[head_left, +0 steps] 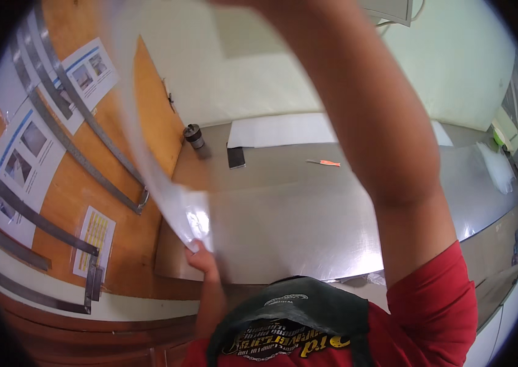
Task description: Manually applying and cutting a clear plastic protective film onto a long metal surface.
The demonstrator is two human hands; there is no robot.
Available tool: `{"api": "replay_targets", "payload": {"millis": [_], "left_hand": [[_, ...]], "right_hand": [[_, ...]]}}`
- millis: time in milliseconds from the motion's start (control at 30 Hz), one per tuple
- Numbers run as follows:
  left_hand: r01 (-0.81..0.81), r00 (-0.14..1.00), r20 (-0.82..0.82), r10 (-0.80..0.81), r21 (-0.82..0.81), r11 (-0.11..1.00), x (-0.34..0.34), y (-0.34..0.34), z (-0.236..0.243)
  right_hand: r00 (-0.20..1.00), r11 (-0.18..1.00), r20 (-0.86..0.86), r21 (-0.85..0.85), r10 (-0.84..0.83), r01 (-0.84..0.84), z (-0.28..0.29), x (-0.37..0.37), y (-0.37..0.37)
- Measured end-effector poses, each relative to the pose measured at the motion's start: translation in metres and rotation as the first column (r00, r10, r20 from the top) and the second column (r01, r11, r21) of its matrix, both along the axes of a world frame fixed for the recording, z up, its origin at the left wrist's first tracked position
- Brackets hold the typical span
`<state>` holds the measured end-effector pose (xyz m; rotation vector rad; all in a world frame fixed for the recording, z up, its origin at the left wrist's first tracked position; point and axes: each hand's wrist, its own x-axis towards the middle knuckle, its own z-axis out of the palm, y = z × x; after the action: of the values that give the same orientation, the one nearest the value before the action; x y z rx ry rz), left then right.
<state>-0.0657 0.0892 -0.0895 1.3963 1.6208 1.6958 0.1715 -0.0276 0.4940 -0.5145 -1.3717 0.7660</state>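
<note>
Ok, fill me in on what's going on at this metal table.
A person in a red top is handling a long translucent sheet at the left side of the metal table. The left hand grips its lower end, and the sheet curves up toward the top of the view. The right arm is raised, but the right hand is out of view. Farther back on the table lie an orange-handled tool and a dark flat rectangular object.
</note>
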Motion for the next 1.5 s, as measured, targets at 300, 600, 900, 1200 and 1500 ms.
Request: {"api": "replay_targets", "payload": {"millis": [300,600,900,1200,1500], "left_hand": [[0.100,0.836,-0.548,-0.017,0.123,0.987,-0.132,0.036,0.017],[0.388,0.477,-0.848,-0.232,-0.034,0.921,-0.173,0.040,-0.003],[0.258,0.612,-0.776,-0.152,0.013,0.966,-0.167,0.042,-0.022],[0.249,0.933,-0.173,-0.314,-0.318,0.915,-0.196,0.068,-0.035],[0.280,0.949,0.258,-0.182,-0.425,0.861,-0.206,0.062,-0.019]], "right_hand": [[0.436,0.591,0.399,0.540,-0.807,0.599,-0.233,0.298,-0.067],[0.855,0.093,0.381,-0.895,-0.351,0.437,-0.557,0.306,-0.216],[0.309,-0.283,0.949,-0.312,-0.057,0.907,-0.560,0.259,-0.200],[0.177,-0.362,0.972,-0.223,-0.158,0.905,-0.551,0.223,-0.194],[0.109,-0.395,0.985,-0.153,-0.131,0.906,-0.552,0.214,-0.175]]}}
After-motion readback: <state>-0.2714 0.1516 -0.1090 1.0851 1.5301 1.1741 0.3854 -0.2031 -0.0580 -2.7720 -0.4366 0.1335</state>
